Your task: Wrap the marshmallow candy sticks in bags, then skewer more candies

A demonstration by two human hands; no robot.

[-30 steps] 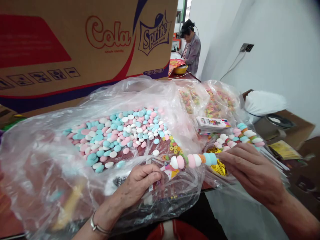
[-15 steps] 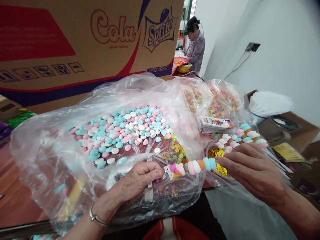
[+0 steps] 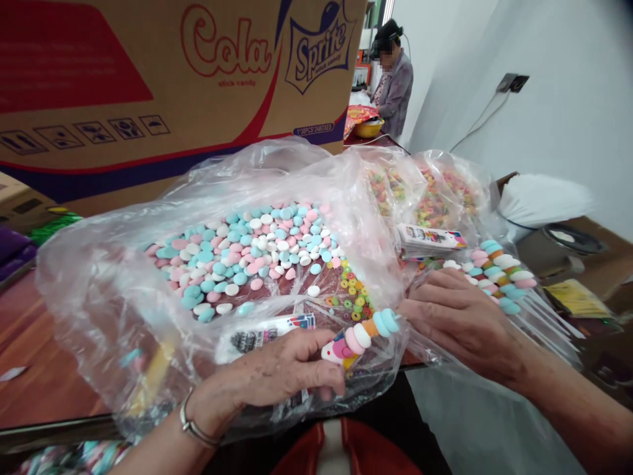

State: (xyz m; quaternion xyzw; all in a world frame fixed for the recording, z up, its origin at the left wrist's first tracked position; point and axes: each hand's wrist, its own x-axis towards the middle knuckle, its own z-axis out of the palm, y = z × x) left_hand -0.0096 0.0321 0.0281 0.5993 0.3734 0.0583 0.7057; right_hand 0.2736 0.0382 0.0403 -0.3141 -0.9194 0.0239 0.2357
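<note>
My left hand (image 3: 301, 366) has its thumb and fingers around the lower end of a candy skewer (image 3: 363, 336). The skewer carries pink, white, orange and blue pieces and slants up to the right, with a printed wrapper at its lower end. My right hand (image 3: 459, 320) is bent, its fingertips just right of the skewer's blue tip; what they pinch, if anything, is hidden. Behind that hand, several finished candy skewers (image 3: 504, 270) lie with white sticks pointing toward me. A printed wrapper (image 3: 267, 333) lies beside my left hand.
Loose pastel candies (image 3: 247, 251) and small ring candies (image 3: 353, 290) lie on clear plastic sheeting (image 3: 103, 264). A stack of printed wrappers (image 3: 430, 239) stands behind. A large carton (image 3: 222, 119) blocks the back left. Another person (image 3: 395, 79) works at the far end.
The skewer has tilted upward at its blue end, and my left hand has shifted its grip. My right hand has moved left and covers the gold ties seen before.
</note>
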